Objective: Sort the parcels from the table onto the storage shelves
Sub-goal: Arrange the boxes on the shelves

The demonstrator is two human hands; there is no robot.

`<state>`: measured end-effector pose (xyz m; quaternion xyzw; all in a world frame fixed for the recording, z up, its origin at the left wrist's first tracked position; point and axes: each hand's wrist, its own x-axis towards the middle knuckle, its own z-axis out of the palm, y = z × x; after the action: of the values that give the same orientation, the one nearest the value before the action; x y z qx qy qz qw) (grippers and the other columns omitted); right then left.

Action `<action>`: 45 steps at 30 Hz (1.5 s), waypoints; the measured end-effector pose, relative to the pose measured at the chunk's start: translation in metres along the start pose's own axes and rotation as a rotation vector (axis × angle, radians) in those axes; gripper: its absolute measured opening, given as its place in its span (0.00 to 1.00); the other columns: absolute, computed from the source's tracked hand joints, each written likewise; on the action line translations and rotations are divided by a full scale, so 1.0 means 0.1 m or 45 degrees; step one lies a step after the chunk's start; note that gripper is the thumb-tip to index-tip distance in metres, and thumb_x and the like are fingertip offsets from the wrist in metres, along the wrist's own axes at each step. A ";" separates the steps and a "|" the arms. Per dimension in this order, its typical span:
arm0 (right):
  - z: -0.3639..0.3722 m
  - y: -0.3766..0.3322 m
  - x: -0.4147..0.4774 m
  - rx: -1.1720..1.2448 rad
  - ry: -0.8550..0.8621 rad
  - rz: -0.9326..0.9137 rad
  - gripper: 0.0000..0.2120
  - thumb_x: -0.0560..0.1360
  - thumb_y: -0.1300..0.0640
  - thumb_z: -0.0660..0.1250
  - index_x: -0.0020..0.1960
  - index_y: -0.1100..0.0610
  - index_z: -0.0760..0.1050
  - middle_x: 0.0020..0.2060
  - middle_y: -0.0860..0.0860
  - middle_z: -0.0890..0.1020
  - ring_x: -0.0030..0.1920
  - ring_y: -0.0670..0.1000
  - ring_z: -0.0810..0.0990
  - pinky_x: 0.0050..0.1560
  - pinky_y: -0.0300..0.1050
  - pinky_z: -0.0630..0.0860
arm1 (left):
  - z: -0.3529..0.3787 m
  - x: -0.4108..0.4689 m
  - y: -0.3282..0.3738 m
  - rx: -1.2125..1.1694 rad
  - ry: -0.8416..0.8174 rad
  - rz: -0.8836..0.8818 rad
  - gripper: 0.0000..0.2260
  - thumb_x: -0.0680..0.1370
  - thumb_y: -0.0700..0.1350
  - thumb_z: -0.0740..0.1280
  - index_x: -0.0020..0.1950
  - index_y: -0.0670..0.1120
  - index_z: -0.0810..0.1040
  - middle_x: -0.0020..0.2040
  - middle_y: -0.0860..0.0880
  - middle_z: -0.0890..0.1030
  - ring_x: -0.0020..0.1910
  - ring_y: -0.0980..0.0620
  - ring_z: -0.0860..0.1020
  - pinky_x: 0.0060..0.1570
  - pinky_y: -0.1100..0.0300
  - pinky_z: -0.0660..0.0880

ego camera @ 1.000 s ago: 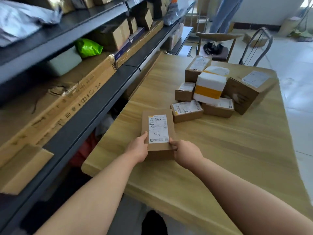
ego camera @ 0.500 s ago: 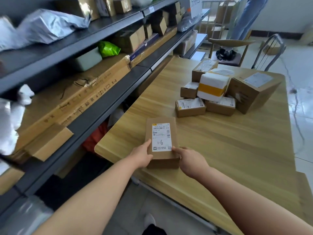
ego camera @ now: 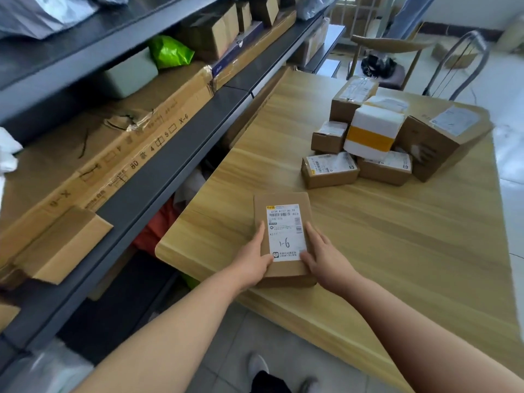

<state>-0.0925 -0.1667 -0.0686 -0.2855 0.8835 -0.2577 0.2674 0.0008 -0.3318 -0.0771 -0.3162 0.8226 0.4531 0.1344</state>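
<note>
Cardboard parcel: a flat brown box with a white label marked "1-6" is lying over the near left corner of the counter, one short end facing the person. I cannot tell whether it is resting or just lifted.
Grip, left: the left hand is holding the parcel's left side, its thumb lying on top beside the label.
Grip, right: the right hand is holding the right side, its thumb touching the label's lower corner.
Fingers: both sets are wrapping the parcel's near half, and the rest of each hand's fingers are hiding beneath.
Edges: the counter's left edge is running just beside the shelves, with a narrow gap between them. Its near edge is passing under the wrists, with tiled floor showing below.
Open room: bare wood is stretching between the parcel and the pile of parcels at the far end, and widely to the right.
Shelf level: a long flat carton is filling the shelf beside the counter.
</note>
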 end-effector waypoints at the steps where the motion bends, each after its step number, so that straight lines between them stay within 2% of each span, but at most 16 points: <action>1: 0.01 0.00 0.01 0.003 0.007 0.007 0.33 0.81 0.53 0.60 0.79 0.52 0.45 0.78 0.49 0.49 0.77 0.48 0.51 0.71 0.42 0.54 | 0.00 0.03 -0.02 0.030 0.004 0.007 0.38 0.79 0.44 0.66 0.78 0.61 0.43 0.76 0.49 0.65 0.70 0.47 0.69 0.68 0.55 0.66; 10: 0.03 0.06 0.04 0.083 -0.008 0.005 0.33 0.81 0.53 0.59 0.79 0.48 0.44 0.78 0.47 0.52 0.75 0.49 0.57 0.69 0.43 0.59 | 0.05 0.04 -0.08 -0.183 0.006 -0.027 0.37 0.79 0.44 0.65 0.76 0.67 0.45 0.76 0.52 0.63 0.70 0.49 0.68 0.70 0.52 0.66; 14: 0.03 0.03 -0.01 0.087 -0.037 -0.041 0.33 0.81 0.52 0.58 0.79 0.49 0.43 0.78 0.49 0.54 0.75 0.51 0.58 0.69 0.45 0.60 | 0.17 -0.13 -0.02 -0.280 0.131 -0.099 0.34 0.81 0.43 0.62 0.76 0.68 0.45 0.76 0.51 0.65 0.67 0.48 0.71 0.66 0.54 0.69; 17: 0.03 0.03 -0.12 0.103 -0.125 -0.111 0.36 0.79 0.52 0.61 0.79 0.49 0.43 0.77 0.47 0.55 0.75 0.48 0.58 0.68 0.43 0.60 | 0.29 -0.40 -0.03 -0.330 0.226 -0.190 0.35 0.81 0.43 0.61 0.76 0.68 0.43 0.76 0.52 0.64 0.67 0.48 0.70 0.66 0.53 0.69; 21: 0.12 0.00 -0.35 0.141 -0.283 -0.189 0.42 0.76 0.50 0.66 0.79 0.49 0.40 0.76 0.46 0.59 0.72 0.50 0.65 0.67 0.46 0.66 | 0.39 -0.86 -0.25 -0.337 0.361 -0.370 0.38 0.80 0.46 0.64 0.76 0.67 0.40 0.77 0.52 0.62 0.70 0.48 0.68 0.68 0.50 0.67; 24: 0.26 -0.13 -0.50 0.089 -0.405 -0.322 0.43 0.76 0.49 0.66 0.79 0.51 0.39 0.76 0.48 0.59 0.71 0.50 0.66 0.66 0.44 0.66 | 0.44 -1.27 -0.39 -0.365 0.491 -0.495 0.38 0.80 0.48 0.64 0.75 0.68 0.40 0.75 0.51 0.66 0.67 0.48 0.71 0.65 0.51 0.70; 29: 0.51 -0.55 -0.77 -0.018 -0.584 -0.557 0.44 0.76 0.47 0.65 0.78 0.48 0.38 0.73 0.48 0.65 0.63 0.51 0.74 0.54 0.39 0.68 | 0.46 -2.02 -0.62 -0.506 0.753 -0.637 0.38 0.80 0.46 0.64 0.76 0.66 0.40 0.75 0.53 0.65 0.64 0.48 0.73 0.61 0.54 0.73; 31: 0.61 -0.76 -0.92 -0.055 -0.653 -0.690 0.44 0.75 0.47 0.65 0.78 0.46 0.36 0.71 0.46 0.68 0.61 0.50 0.75 0.52 0.39 0.67 | 0.47 -2.35 -0.73 -0.588 0.865 -0.684 0.37 0.80 0.45 0.64 0.77 0.65 0.42 0.75 0.53 0.66 0.59 0.51 0.75 0.52 0.60 0.75; 33: 0.73 -0.97 -1.10 -0.043 -0.758 -0.835 0.45 0.74 0.46 0.66 0.77 0.42 0.35 0.64 0.40 0.71 0.57 0.46 0.77 0.50 0.38 0.69 | 0.50 -2.69 -0.85 -0.677 0.974 -0.730 0.37 0.80 0.45 0.64 0.77 0.66 0.43 0.74 0.53 0.67 0.51 0.55 0.74 0.39 0.68 0.71; 34: 0.78 -1.08 -1.20 -0.025 -0.822 -0.899 0.46 0.73 0.46 0.67 0.75 0.38 0.35 0.60 0.36 0.71 0.53 0.41 0.76 0.48 0.36 0.70 | 0.51 -2.87 -0.91 -0.717 1.025 -0.753 0.37 0.80 0.44 0.64 0.77 0.66 0.43 0.74 0.53 0.67 0.50 0.56 0.73 0.37 0.70 0.69; 36: 0.89 -1.28 -1.42 -0.024 -0.951 -1.010 0.47 0.70 0.46 0.70 0.71 0.31 0.37 0.55 0.29 0.68 0.50 0.35 0.74 0.47 0.31 0.71 | 0.55 -3.22 -1.01 -0.785 1.115 -0.791 0.37 0.80 0.43 0.64 0.77 0.65 0.43 0.74 0.53 0.67 0.50 0.56 0.73 0.38 0.70 0.70; 39: 1.05 -1.53 -1.74 -0.073 -1.134 -1.142 0.54 0.62 0.42 0.73 0.73 0.33 0.36 0.52 0.20 0.65 0.56 0.35 0.70 0.52 0.34 0.70 | 0.62 -3.73 -1.11 -0.840 1.216 -0.839 0.37 0.81 0.42 0.63 0.78 0.63 0.43 0.75 0.54 0.65 0.57 0.55 0.74 0.44 0.65 0.73; 41: 1.16 -1.68 -1.97 -0.096 -1.199 -1.220 0.57 0.53 0.36 0.71 0.71 0.32 0.38 0.45 0.12 0.62 0.53 0.32 0.68 0.50 0.31 0.67 | 0.68 -4.05 -1.17 -0.864 1.290 -0.879 0.37 0.80 0.41 0.63 0.78 0.63 0.43 0.76 0.55 0.64 0.62 0.54 0.72 0.49 0.63 0.72; 43: 1.27 -1.83 -2.22 -0.108 -1.257 -1.306 0.59 0.48 0.34 0.70 0.71 0.32 0.39 0.46 0.15 0.62 0.54 0.33 0.68 0.52 0.33 0.67 | 0.76 -4.34 -1.22 -0.876 1.386 -0.917 0.37 0.80 0.41 0.64 0.78 0.62 0.44 0.75 0.57 0.65 0.65 0.54 0.71 0.52 0.62 0.70; 45: 1.39 -1.96 -2.51 -0.123 -1.327 -1.391 0.61 0.48 0.34 0.70 0.73 0.35 0.39 0.49 0.21 0.60 0.55 0.36 0.67 0.54 0.37 0.69 | 0.87 -4.65 -1.27 -0.899 1.493 -0.960 0.38 0.80 0.40 0.64 0.78 0.62 0.44 0.73 0.58 0.66 0.66 0.52 0.71 0.55 0.60 0.72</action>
<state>0.2393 -0.1851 0.0317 -0.7790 0.3859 -0.1464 0.4720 0.4318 -0.1239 0.0265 -0.7861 0.4034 0.3708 -0.2860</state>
